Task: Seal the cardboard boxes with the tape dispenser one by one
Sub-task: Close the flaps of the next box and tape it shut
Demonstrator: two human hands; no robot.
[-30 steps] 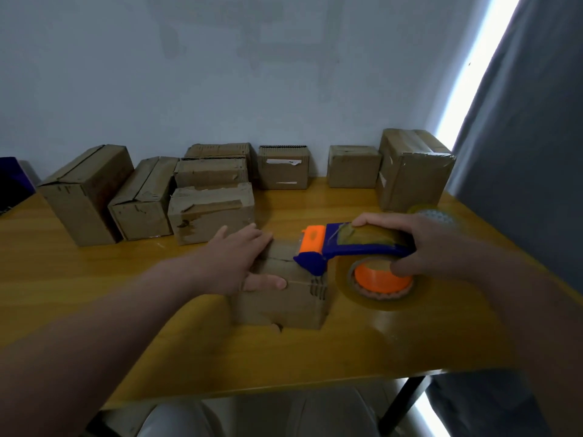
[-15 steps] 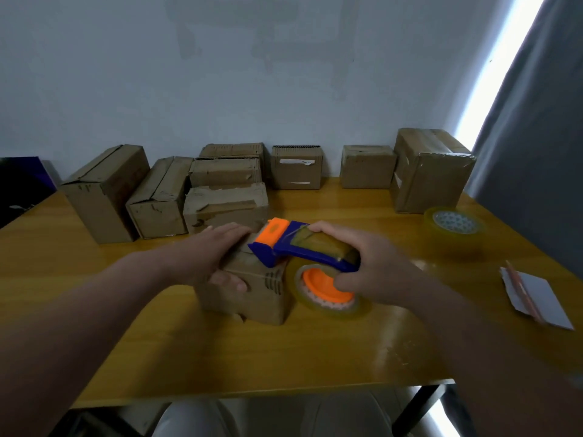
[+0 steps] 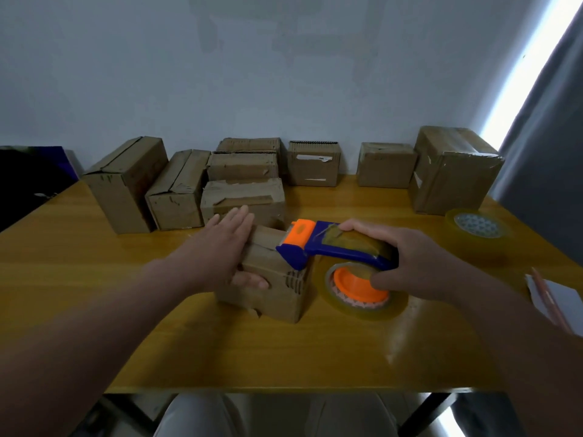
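Your left hand (image 3: 220, 247) lies flat and open on the top of the small box (image 3: 271, 279), fingers stretched toward the far side and the thumb down over the near face. Your right hand (image 3: 410, 263) is closed around the blue handle of the dispenser (image 3: 334, 247), thumb under it and fingers over the top. The orange and blue head of the dispenser rests on the box's right top edge, and the tape roll (image 3: 362, 288) with its orange hub hangs off the right side of the box, just above the tabletop (image 3: 284, 351).

The box sits near the middle of the tabletop, turned a little so that one corner points toward you. Its near bottom edge looks torn.

Along the far edge, by the wall, stands a row of boxes (image 3: 243, 197): two long ones at the left, three stacked close together behind your left hand, two smaller ones further right, and a tall one at the far right. A spare roll (image 3: 476, 227) of clear tape lies flat to the right of your right hand, near the tall box. At the right edge lies a grey card (image 3: 555, 298).
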